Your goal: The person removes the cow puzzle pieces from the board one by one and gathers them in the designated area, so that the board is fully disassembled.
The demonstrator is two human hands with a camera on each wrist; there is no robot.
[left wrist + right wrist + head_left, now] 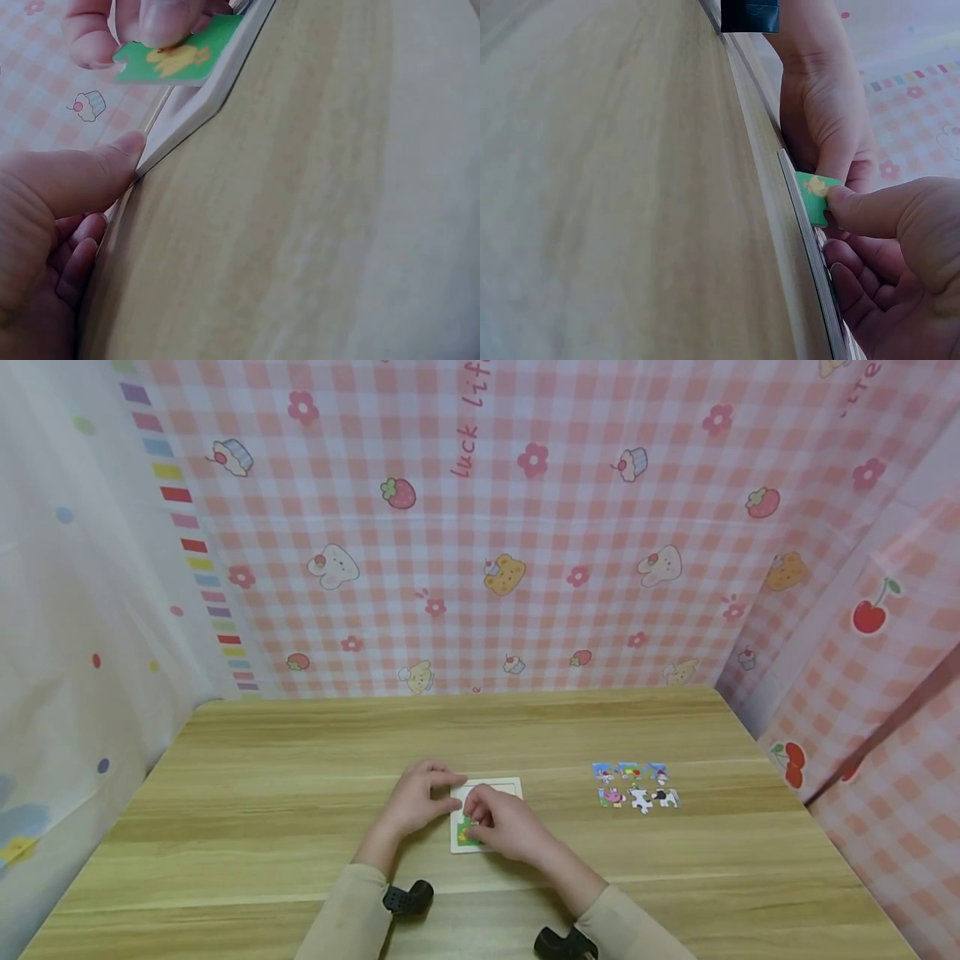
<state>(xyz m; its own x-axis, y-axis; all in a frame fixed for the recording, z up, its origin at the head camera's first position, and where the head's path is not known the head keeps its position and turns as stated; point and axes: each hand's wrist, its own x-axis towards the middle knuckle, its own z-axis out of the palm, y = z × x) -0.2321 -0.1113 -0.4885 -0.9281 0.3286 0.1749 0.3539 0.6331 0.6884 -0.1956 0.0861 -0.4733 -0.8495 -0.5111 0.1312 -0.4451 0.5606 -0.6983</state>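
Observation:
A pale, shallow puzzle board (511, 783) with a raised rim lies on the table in front of me. At its upper left corner my left hand (417, 802) holds the rim, with the thumb (120, 161) against the edge. My right hand (510, 827) is over the board and pinches a green puzzle piece (180, 64) with a yellow animal figure on it. That green piece (815, 195) is tilted at the board's near left corner, its lower edge close to the rim. Part of the board's inside is hidden by the right hand.
To the right on the wooden table (262, 827) lie several loose puzzle pieces (640, 799) in two rows. Black wrist cameras (408, 899) are strapped to both forearms. A pink checked curtain (480, 568) hangs behind the table.

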